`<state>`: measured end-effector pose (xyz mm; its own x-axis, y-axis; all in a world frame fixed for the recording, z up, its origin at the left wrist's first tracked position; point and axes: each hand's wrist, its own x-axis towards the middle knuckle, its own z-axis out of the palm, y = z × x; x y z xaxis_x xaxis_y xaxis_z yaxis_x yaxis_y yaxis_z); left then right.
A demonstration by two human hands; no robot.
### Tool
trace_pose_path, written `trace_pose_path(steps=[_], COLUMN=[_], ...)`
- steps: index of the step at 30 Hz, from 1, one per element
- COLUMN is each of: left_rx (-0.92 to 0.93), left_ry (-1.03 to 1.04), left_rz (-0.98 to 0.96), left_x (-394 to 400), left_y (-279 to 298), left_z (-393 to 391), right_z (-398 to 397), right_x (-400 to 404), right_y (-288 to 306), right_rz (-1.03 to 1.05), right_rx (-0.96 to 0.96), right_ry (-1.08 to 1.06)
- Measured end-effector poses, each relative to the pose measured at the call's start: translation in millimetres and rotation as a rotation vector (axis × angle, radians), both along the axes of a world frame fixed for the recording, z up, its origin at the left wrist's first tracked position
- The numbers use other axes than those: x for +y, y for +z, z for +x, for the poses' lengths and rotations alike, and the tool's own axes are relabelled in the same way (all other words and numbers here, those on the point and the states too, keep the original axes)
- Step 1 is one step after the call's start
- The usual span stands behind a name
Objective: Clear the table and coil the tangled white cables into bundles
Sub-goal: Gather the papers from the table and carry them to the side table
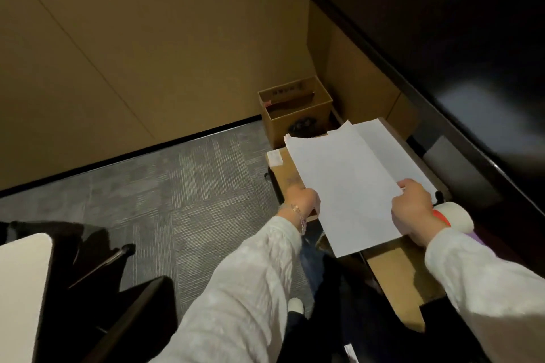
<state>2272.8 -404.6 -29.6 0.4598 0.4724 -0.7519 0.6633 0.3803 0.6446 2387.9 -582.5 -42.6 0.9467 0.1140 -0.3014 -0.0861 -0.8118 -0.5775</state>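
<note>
Clearing step, I judge: both hands hold one stack of white paper over flat cardboard boxes on the floor. Left hand grips its left edge, right hand pinches the right edge. Next move calls for lowering the stack flat onto the cardboard. One open carton stands by the wall, one table corner at lower left (no white cables in view).

Both hands grip white papers above cardboard boxes.

An office: grey carpet tiles, beige panelled wall, cardboard boxes.
</note>
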Motion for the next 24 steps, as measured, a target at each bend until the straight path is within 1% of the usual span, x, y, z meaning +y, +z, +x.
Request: trace_pose_path(steps=[2,7,9,11,14,16,19,24], left_rx=[-0.092,-0.155,-0.139,-0.142,-0.135,-0.139,-0.084,-0.030], left_ry=[0.058,-0.056,-0.077,-0.091,-0.114,-0.141,-0.144,-0.175], left_rz=[-0.019,0.024,0.040,0.038,-0.038,-0.042,0.026,0.063], left_x=[4,2,-5,-10,-17,-21,-14,-21], left_y=[-9,-43,-56,-65,-80,-90,-97,-112], left_z=[20,78,94,106,126,137,136,137], right_z=[24,81,92,100,110,115,115,121], right_x=[7,6,-1,-5,-14,-21,-16,-28], right_y=[-11,-48,-54,-62,-77,-86,-91,-99], right_rz=[-0.030,-0.184,-0.244,-0.248,-0.252,-0.280,-0.282,-0.304], right_rx=[-0.015,-0.065,-0.065,-0.067,-0.102,-0.122,-0.142,-0.196], right_ry=[-0.006,-0.013,-0.044,-0.077,-0.117,-0.140,-0.105,-0.127])
